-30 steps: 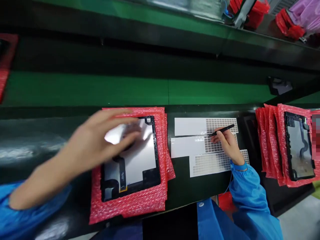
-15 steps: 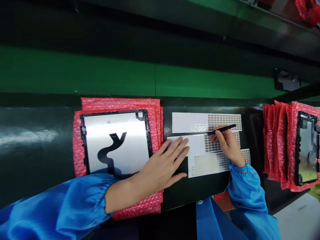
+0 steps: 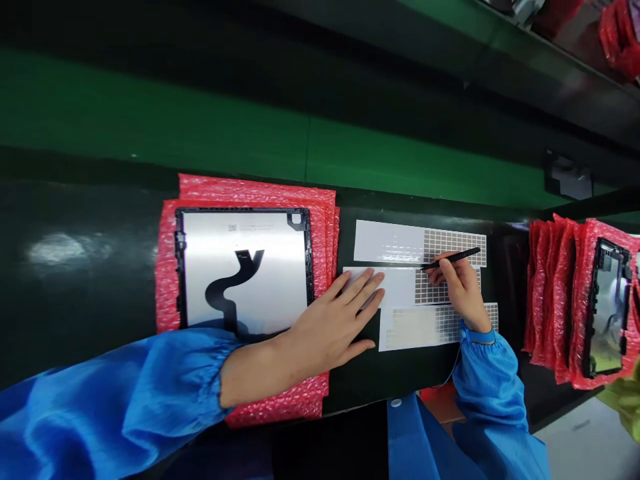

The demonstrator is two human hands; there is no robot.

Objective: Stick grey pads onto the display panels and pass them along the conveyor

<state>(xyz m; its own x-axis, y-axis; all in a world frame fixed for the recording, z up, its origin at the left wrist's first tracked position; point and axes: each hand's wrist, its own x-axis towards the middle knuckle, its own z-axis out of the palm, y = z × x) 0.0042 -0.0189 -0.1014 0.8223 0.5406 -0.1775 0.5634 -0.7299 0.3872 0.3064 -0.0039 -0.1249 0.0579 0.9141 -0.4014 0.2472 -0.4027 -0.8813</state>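
Note:
My left hand [image 3: 336, 319] lies flat with fingers spread, pressing the left end of the middle sticker sheet [image 3: 400, 288]. My right hand [image 3: 463, 287] grips black tweezers [image 3: 453, 259], their tip at the grid of small stickers on that sheet. Another sticker sheet [image 3: 390, 241] lies above it and a third [image 3: 415, 328] below. To the left, a tablet panel [image 3: 245, 270] with a black S-shaped flex cable rests on a stack of red bubble wrap [image 3: 250, 193]. My blue sleeve covers its lower edge.
At the right edge stands a pile of red bubble wrap [image 3: 550, 293] with another tablet panel [image 3: 607, 307] on it. A green conveyor belt [image 3: 200, 133] runs behind the black worktop [image 3: 80, 267]. A small dark device [image 3: 567, 179] sits at the back right.
My left hand left the tablet panel and moved right onto the middle sticker sheet, where it stays flat. The right hand with the tweezers has barely moved. The camera shifted slightly.

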